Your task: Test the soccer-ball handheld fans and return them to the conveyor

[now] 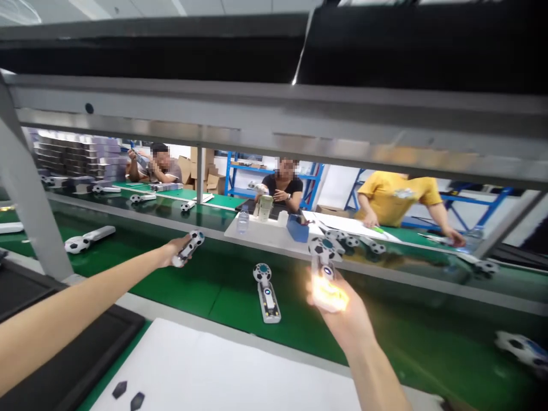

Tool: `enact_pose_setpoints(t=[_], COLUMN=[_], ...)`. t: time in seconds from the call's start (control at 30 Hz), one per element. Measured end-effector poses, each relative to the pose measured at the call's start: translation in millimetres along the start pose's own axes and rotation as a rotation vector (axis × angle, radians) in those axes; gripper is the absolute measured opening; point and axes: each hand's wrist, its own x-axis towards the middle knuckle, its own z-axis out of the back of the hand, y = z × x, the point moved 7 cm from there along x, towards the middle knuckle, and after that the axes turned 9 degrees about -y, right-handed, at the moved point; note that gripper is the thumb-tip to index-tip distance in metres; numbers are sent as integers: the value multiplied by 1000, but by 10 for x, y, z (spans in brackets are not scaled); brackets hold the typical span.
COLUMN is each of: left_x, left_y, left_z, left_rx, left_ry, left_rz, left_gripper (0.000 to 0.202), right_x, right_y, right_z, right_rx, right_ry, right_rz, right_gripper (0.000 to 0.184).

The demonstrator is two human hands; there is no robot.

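Observation:
My right hand (353, 319) is wrapped round the handle of a white handheld device (323, 251) with a black-and-white soccer-ball head. A bright orange-yellow glow covers the lower handle and part of the palm. Stretched out over the green belt, my left hand (170, 252) grips a similar soccer-ball device (189, 248), held tilted. Between the hands, another soccer-ball device (268, 297) lies on the green belt (218, 297), its handle showing a small round blue-lit mark.
A white sheet (231, 371) with two dark pentagon pieces (128, 395) lies nearest me. More devices rest on the belt at left (88, 238) and right (520, 348). A metal beam (257, 114) crosses overhead. Beyond it, several people work at a far bench with a bottle (242, 221).

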Motion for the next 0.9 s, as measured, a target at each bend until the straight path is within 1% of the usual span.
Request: enact_pose_setpoints(t=[0.07,0.13,0.2,0.27,0.3,0.37,0.43,0.47,0.53,0.67,0.8,0.9], left_x=[-338,-732,-1186,-1660,-1882,-2271,-2544,-2633,-2742,-2849,-2917,-2938], left_y=[-164,-358,-540,-655,-687,-729,-737,-730,-699,-638,-624,-616], left_z=[-401,-741,-989,-1124,-1148,-1156,-1111,-1079,-1013,-930,-853,-818], left_rx=[-54,-133,-230,-311,-342,-414,-477,-499,-516,-497,-511,-500], left_ry=[92,157,226,299,332,428,502,522,533,570,617,628], left_rz=[69,86,61,40,26,-24,-89,-119,-161,-200,-235,-237], left_gripper=[28,22,15,19,26,50,68,74,83,95,95,93], right_x=[-158,-319,-474,-618,-684,-807,-919,-972,-1064,-1192,-1234,-1233], right_y=[125,231,329,415,449,497,515,511,495,442,383,352], right_z=[-165,-306,-423,-518,-560,-635,-710,-746,-803,-877,-905,-911], right_rx=[-24,-55,-98,-144,-166,-193,-215,-233,-259,-251,-253,-268], right_ry=[50,84,106,121,131,160,212,241,279,306,320,342], right_rz=[45,79,113,141,148,151,148,146,153,167,174,183], right_gripper=[48,61,71,75,76,77,81,82,83,80,77,75])
